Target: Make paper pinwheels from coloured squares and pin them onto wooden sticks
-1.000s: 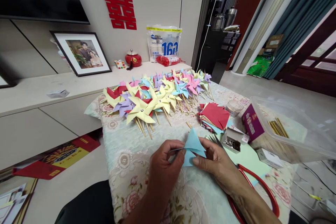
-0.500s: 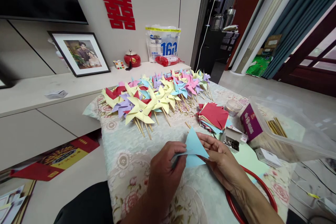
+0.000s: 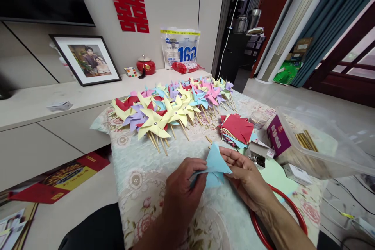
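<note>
Between my two hands is a blue sheet of paper (image 3: 216, 164), cut and partly folded so that one corner points up and another points right. My left hand (image 3: 187, 183) pinches its left side between thumb and fingers. My right hand (image 3: 246, 175) is closed on its right corner, fingers behind the paper. Just beyond the paper the tip of a thin wooden stick (image 3: 208, 140) shows on the table. A stack of cut paper squares (image 3: 236, 127), red on top, lies past my right hand. Beside that hand stands a small open box of metal fasteners (image 3: 258, 160).
Many finished paper pinwheels (image 3: 156, 124) on sticks cover the far left of the floral tablecloth (image 3: 146, 187). At right are a clear plastic bin (image 3: 319, 160) with sticks, a small white box (image 3: 297, 174), a round clear container (image 3: 259, 118) and red scissor-like handles (image 3: 288, 203) under my right forearm.
Both hands keep their hold on the blue paper. Its lower flap has shifted inward slightly, away from the right. The whole view has moved a little.
</note>
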`<state>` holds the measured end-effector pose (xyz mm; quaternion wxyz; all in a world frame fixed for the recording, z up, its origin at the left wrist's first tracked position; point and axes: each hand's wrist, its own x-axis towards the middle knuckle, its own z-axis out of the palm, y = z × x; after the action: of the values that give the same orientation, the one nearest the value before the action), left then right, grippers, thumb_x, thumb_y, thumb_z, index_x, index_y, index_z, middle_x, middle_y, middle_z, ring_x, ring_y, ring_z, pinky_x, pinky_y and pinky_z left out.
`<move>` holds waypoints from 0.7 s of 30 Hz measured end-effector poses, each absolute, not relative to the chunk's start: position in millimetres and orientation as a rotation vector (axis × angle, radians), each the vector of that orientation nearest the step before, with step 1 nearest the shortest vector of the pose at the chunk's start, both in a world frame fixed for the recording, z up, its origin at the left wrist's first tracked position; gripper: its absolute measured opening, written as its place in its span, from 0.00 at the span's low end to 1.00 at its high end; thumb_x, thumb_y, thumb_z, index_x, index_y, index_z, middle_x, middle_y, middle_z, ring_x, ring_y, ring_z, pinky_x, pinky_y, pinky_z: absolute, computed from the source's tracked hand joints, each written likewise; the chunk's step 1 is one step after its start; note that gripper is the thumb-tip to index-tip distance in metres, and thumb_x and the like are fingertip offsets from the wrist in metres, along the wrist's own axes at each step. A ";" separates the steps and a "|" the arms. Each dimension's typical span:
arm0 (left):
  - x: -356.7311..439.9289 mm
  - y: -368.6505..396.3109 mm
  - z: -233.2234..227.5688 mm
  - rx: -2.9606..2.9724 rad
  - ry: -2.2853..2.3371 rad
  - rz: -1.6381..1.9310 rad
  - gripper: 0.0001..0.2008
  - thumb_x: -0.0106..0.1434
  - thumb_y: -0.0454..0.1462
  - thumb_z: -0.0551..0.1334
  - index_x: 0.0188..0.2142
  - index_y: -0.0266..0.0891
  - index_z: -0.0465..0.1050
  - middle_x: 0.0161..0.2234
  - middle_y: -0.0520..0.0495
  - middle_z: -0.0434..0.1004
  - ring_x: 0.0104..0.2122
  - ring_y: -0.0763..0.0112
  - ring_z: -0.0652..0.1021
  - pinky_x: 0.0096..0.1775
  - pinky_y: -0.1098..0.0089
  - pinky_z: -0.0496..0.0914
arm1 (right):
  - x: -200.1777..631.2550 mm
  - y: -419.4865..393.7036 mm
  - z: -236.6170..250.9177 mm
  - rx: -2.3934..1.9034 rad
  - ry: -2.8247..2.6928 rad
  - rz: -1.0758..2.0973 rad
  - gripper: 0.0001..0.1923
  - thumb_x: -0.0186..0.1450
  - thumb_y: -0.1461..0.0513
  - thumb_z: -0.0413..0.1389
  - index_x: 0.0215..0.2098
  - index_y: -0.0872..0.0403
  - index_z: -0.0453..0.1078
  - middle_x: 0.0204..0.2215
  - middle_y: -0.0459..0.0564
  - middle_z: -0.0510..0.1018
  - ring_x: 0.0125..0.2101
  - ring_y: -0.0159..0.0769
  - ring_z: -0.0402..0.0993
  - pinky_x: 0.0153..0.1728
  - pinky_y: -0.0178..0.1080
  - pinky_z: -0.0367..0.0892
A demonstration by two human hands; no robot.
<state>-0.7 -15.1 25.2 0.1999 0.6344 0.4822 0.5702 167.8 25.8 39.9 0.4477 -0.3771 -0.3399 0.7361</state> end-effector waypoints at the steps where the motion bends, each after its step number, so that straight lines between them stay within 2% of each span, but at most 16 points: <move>1: -0.5 -15.0 25.4 1.679 1.350 1.569 0.06 0.60 0.29 0.63 0.34 0.40 0.77 0.34 0.49 0.83 0.36 0.70 0.81 0.40 0.74 0.73 | 167.6 25.6 39.4 -0.936 -0.848 1.820 0.24 0.48 0.71 0.65 0.44 0.53 0.79 0.36 0.51 0.85 0.33 0.36 0.80 0.36 0.34 0.71; 4: -0.3 -13.9 25.0 1.275 1.332 1.459 0.02 0.59 0.34 0.66 0.32 0.39 0.78 0.32 0.48 0.82 0.32 0.69 0.79 0.34 0.73 0.72 | 167.4 25.1 36.8 -0.931 -0.856 1.817 0.25 0.48 0.71 0.66 0.45 0.52 0.78 0.36 0.50 0.85 0.31 0.35 0.80 0.33 0.34 0.70; 7: -0.2 -11.8 23.5 0.881 1.251 1.372 0.07 0.54 0.38 0.70 0.31 0.38 0.77 0.24 0.52 0.77 0.23 0.75 0.72 0.26 0.76 0.65 | 167.5 24.9 34.1 -0.917 -0.863 1.802 0.26 0.49 0.71 0.67 0.46 0.52 0.77 0.36 0.50 0.85 0.30 0.34 0.80 0.31 0.33 0.70; 10: 0.0 -9.3 23.5 0.591 1.124 1.369 0.12 0.49 0.39 0.74 0.27 0.37 0.73 0.19 0.56 0.71 0.21 0.78 0.67 0.25 0.76 0.63 | 167.5 25.2 34.1 -0.897 -0.875 1.804 0.25 0.49 0.70 0.68 0.46 0.52 0.77 0.36 0.50 0.85 0.32 0.36 0.80 0.35 0.35 0.71; 12: 0.2 -8.2 24.9 0.467 1.049 1.357 0.15 0.46 0.39 0.76 0.27 0.37 0.73 0.21 0.55 0.73 0.22 0.76 0.69 0.26 0.75 0.65 | 167.5 25.5 35.5 -0.869 -0.882 1.841 0.24 0.49 0.69 0.69 0.45 0.53 0.77 0.37 0.50 0.85 0.34 0.37 0.80 0.38 0.36 0.72; 15: 0.3 -8.0 27.0 0.384 0.988 1.321 0.16 0.44 0.39 0.77 0.30 0.35 0.76 0.25 0.50 0.77 0.25 0.73 0.72 0.29 0.73 0.69 | 167.7 25.8 37.6 -0.839 -0.906 1.914 0.20 0.50 0.67 0.70 0.42 0.54 0.78 0.35 0.50 0.85 0.32 0.37 0.80 0.37 0.37 0.72; 21: 0.6 -8.4 24.5 0.372 0.876 1.294 0.15 0.50 0.38 0.75 0.36 0.35 0.78 0.31 0.45 0.82 0.29 0.70 0.77 0.33 0.71 0.72 | 169.4 24.6 36.5 -0.908 -0.884 1.929 0.14 0.49 0.63 0.73 0.33 0.55 0.79 0.26 0.46 0.83 0.27 0.31 0.76 0.33 0.33 0.71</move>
<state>0.6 -8.4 24.5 0.6943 0.1666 0.3923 0.5798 169.4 24.6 36.5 0.4047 -0.3597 -0.3503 0.7643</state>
